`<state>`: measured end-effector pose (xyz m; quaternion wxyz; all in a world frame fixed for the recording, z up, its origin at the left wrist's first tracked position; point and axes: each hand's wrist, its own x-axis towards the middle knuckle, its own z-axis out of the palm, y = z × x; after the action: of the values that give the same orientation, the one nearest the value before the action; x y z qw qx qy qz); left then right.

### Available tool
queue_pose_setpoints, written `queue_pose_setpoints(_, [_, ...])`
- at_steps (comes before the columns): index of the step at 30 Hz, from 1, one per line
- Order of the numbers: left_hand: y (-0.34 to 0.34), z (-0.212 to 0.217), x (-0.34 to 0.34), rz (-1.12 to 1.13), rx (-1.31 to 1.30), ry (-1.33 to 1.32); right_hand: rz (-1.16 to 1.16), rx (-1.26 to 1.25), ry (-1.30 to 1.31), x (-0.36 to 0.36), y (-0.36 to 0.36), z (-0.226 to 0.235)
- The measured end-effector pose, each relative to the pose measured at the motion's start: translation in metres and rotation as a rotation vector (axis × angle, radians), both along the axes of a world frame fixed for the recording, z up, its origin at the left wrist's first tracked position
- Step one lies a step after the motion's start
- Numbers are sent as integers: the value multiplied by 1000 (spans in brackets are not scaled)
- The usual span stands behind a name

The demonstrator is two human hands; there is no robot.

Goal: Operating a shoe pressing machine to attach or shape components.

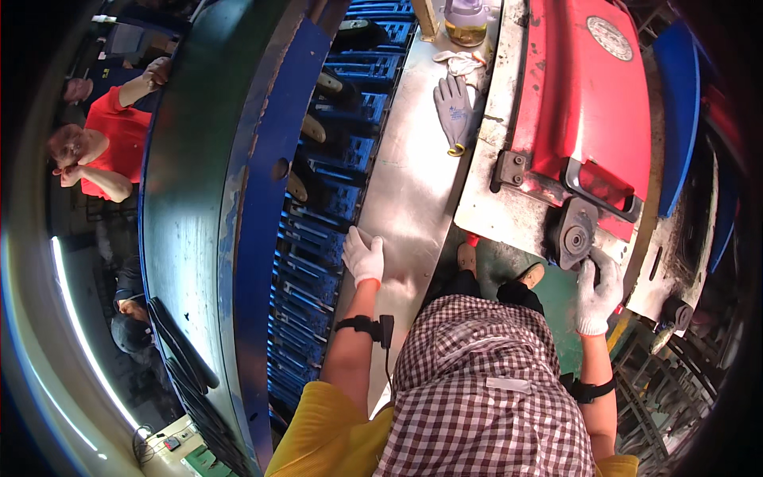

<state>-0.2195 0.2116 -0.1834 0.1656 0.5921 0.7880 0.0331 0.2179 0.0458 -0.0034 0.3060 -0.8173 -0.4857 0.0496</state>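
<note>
My left hand (364,256), in a white glove, lies on the bare metal ledge (413,191) beside the blue slatted conveyor (318,254). Its fingers are stretched toward the conveyor edge and hold nothing. On the right, my right hand (599,294), gloved in white too, is up against the lower side of a black oval fitting (574,236) with a round centre, at the near corner of a red machine cover (588,103). The fingers there are bent; whether they grip the fitting or just touch it is hidden.
A grey glove (454,114), a crumpled white glove (461,62) and a clear jug of yellowish liquid (466,22) are on the ledge. Dark shoe-like pieces (313,129) sit along the conveyor. Beyond its blue housing (262,159) are several people, one in a red shirt (119,131).
</note>
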Motion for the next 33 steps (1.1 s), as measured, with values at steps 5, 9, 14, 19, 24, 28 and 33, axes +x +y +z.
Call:
queue_pose_setpoints(5, [29,10,-8,244,-56,-560,-60,-65,138,1,0,10])
queue_pose_setpoints(9, [41,25,6,331,13,-777,-12,-132,207,9,-1,16])
queue_pose_setpoints(14, [48,56,59,493,-177,-988,38,-142,307,14,-3,19])
queue_pose_setpoints(19, [54,129,142,-7,72,-1056,58,-343,421,22,1,26])
queue_pose_setpoints(24, [51,212,240,-532,346,-972,109,-442,584,33,4,24])
queue_pose_setpoints(28, [41,249,315,-1090,577,-925,152,-433,643,38,2,15])
queue_pose_setpoints(33, [14,267,384,-1443,195,-198,287,-347,715,44,1,6])
